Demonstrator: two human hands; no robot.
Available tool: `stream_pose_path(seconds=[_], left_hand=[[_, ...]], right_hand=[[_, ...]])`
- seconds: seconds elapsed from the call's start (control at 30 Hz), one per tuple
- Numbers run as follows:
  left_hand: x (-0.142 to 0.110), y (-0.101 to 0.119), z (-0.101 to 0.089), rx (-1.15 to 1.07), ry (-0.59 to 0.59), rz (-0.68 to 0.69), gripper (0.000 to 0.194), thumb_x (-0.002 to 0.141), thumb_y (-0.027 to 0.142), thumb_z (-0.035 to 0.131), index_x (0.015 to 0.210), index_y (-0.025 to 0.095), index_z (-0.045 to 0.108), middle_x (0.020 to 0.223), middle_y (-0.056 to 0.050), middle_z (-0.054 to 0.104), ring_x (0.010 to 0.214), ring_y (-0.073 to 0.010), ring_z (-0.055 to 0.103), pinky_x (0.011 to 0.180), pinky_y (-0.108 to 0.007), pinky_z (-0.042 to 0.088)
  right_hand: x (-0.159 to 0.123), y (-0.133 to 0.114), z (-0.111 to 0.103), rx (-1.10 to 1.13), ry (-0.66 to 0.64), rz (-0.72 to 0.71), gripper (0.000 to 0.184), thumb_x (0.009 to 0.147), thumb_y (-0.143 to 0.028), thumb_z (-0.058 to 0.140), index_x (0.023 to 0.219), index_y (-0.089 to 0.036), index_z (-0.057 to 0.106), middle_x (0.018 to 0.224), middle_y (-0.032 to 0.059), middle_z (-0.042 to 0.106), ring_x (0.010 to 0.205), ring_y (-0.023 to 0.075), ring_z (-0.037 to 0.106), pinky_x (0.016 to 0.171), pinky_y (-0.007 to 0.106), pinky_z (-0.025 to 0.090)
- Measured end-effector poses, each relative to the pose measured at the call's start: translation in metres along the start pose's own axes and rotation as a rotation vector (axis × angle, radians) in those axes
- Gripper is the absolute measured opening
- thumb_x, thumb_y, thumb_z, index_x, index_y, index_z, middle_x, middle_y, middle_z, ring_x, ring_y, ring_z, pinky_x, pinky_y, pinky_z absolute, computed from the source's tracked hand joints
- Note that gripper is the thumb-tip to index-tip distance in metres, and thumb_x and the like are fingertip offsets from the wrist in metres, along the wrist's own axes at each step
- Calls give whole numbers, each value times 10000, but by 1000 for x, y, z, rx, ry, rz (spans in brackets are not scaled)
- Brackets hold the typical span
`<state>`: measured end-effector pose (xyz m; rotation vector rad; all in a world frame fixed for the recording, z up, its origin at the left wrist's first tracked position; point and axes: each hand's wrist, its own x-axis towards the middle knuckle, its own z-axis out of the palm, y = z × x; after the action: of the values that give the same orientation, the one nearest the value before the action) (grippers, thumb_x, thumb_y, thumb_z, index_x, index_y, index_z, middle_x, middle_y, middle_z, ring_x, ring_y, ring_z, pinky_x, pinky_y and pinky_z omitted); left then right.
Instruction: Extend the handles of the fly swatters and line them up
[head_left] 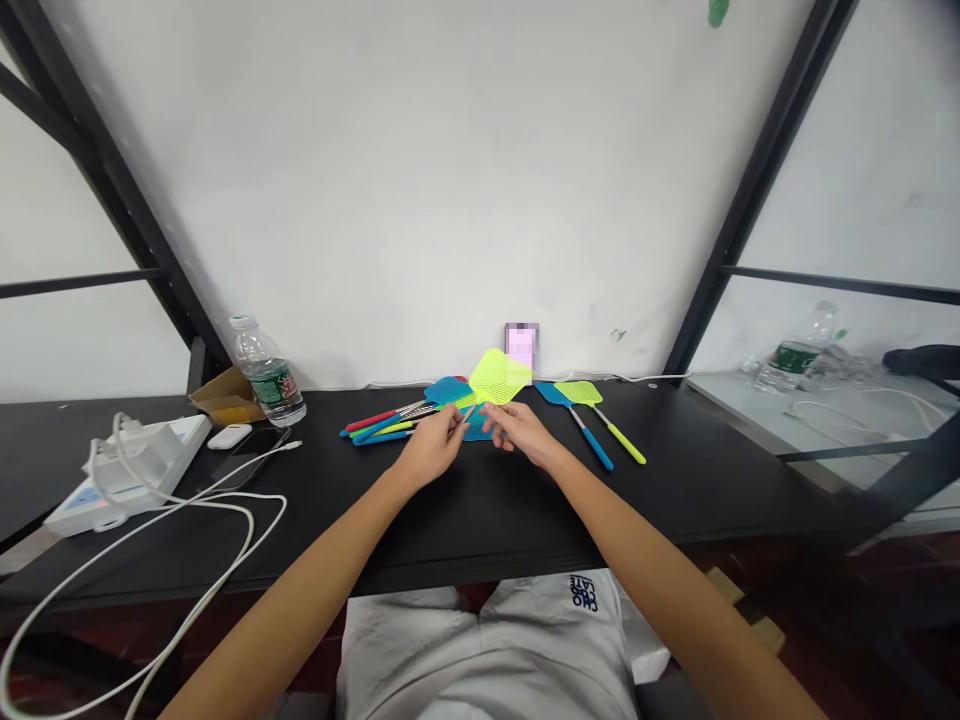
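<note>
Black desk point(480, 520) set against a white wall is where the work is done. At its middle a yellow-green fly swatter point(498, 378) is held just above the surface, its mesh head raised toward the wall and its thin metal shaft point(466, 413) running down between the two hands. The left hand point(431, 447) is pinched on the shaft with fingers together; the right hand point(517, 428) is closed lightly near the head end, fingers curled, though exactly what its tips press on cannot be told. The step in hand is judged to be the handling of one swatter's telescopic shaft, and the next move would call for a steady pinch at one end while the other is slid along the shaft.

Beneath and left of the hands a loose pile of swatters point(394, 418) is seen; red, blue and yellow-green handles can be made out, but an exact count cannot be told. To the right, two more swatters point(592, 418) lie side by side, one blue, one yellow-green. One water bottle point(268, 372) stands at the left, near one power strip point(124, 470) with white cables.
</note>
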<state>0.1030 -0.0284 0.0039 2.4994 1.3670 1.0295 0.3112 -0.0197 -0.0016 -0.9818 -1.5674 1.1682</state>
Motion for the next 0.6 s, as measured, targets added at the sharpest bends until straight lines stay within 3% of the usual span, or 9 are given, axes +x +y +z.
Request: stream_pose_path(seconds=[0.17,0.33,0.6], left_hand=[[-1,31,22,-150,12,43,182,947,350,410,938,192,501,762,-11,606,632,-141,566,619,-264,392],[-5,29,26,-62,-68,13,218,949,367,387,872,196,499,648,1,548,589,-161,543,565,-269,342],[-10,27,28,78,-42,-25,136,944,336,395,915,216,455,748,-32,586,675,-201,584,594,-275,333]], right_hand=[[3,-2,26,267,157,-26,433,756,-592,626,688,-168,573,535,-20,486,412,70,394,376,207,248],[8,2,9,428,306,-14,421,710,-575,686,730,-161,608,542,-43,420,419,57,358,370,203,223],[6,7,7,469,336,63,385,707,-527,704,765,-154,625,602,-21,488,447,63,407,379,203,268]])
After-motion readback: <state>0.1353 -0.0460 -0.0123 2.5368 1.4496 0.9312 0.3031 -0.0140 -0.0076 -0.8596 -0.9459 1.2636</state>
